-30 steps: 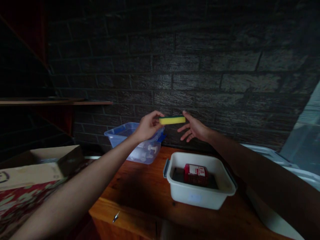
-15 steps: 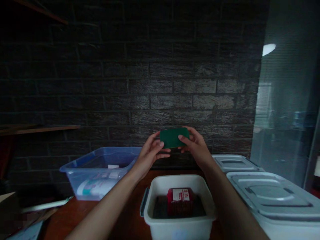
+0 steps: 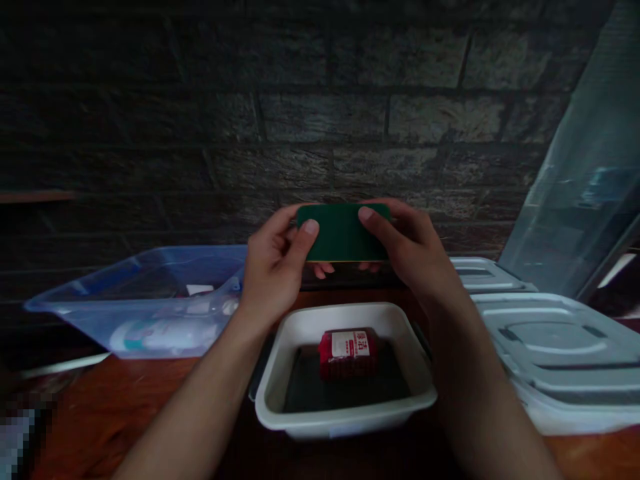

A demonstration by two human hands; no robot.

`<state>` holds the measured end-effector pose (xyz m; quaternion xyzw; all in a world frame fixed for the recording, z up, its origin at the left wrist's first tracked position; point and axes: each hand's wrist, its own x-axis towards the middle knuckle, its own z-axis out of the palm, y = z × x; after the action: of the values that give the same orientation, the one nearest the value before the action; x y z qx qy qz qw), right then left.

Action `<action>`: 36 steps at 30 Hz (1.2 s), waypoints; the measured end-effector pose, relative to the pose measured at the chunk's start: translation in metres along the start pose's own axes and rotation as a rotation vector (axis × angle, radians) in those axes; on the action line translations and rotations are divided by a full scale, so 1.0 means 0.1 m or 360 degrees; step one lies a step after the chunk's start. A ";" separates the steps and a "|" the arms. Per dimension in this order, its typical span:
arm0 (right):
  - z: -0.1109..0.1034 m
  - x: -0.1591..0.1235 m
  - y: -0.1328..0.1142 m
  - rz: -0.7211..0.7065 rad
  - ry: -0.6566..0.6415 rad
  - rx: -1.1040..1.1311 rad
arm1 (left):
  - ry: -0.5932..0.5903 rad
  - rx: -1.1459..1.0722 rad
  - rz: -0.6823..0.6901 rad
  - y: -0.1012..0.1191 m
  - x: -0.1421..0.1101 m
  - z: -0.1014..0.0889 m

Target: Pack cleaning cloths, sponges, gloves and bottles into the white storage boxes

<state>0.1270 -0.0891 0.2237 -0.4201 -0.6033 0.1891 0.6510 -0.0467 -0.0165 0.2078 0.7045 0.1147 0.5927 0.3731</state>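
Note:
A green scouring sponge (image 3: 343, 235) with rounded corners and a thin yellow lower edge is held up flat-side toward me. My left hand (image 3: 281, 257) grips its left end, thumb on the green face and fingers behind. On the right end, my right hand (image 3: 407, 243) holds it the same way. Below them stands a white plastic bin (image 3: 300, 421) without its lid. Inside it lies a red wrapped package (image 3: 349, 357) with a white and red label, on the dark bottom.
At left, a translucent blue bin (image 3: 75, 308) holds a white bottle (image 3: 165, 333) and other items. Lidded pale containers (image 3: 565, 333) stand on the right. Everything rests on a reddish-brown wooden table (image 3: 120, 400), with a dark brick wall (image 3: 300, 127) close behind.
My view has tilted down and moved nearer. Both hands still hold the sponge, which now looks larger and more level; the left thumb lies farther over its face.

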 end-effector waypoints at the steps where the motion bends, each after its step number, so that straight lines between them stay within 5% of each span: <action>1: 0.02 0.02 0.03 0.0002 -0.0018 -0.0046 | 0.0028 0.0062 0.0008 -0.02 -0.01 -0.01; 6: 0.10 0.05 0.15 0.0026 -0.0090 -0.0092 | 0.0031 0.0322 -0.0051 -0.08 -0.10 -0.12; 15: 0.03 0.04 0.12 0.0137 -0.0423 0.0272 | 0.0070 0.0264 -0.0003 -0.03 -0.13 -0.25; 18: -0.02 0.06 0.14 0.0006 -0.0435 0.0291 | 0.0017 0.0054 -0.0128 -0.11 -0.10 -0.29; 22: -0.06 0.11 0.24 -0.0238 -0.0480 0.0287 | -0.0324 -0.0304 -0.0401 -0.21 -0.06 -0.34; 26: -0.09 0.15 0.33 -0.0423 -0.0454 0.0302 | -0.0376 -0.0318 -0.0381 -0.19 -0.06 -0.37; 31: -0.09 0.10 0.27 -0.0117 -0.0611 0.0644 | -0.0274 -0.0238 -0.0180 -0.14 -0.09 -0.36; 36: -0.06 0.07 0.20 -0.0020 -0.0542 0.0802 | -0.0330 -0.0263 -0.0099 -0.18 -0.12 -0.35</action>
<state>0.1394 -0.0739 0.2134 -0.2041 -0.6404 0.3965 0.6254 -0.0770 0.0024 0.1881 0.7249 0.0482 0.5123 0.4580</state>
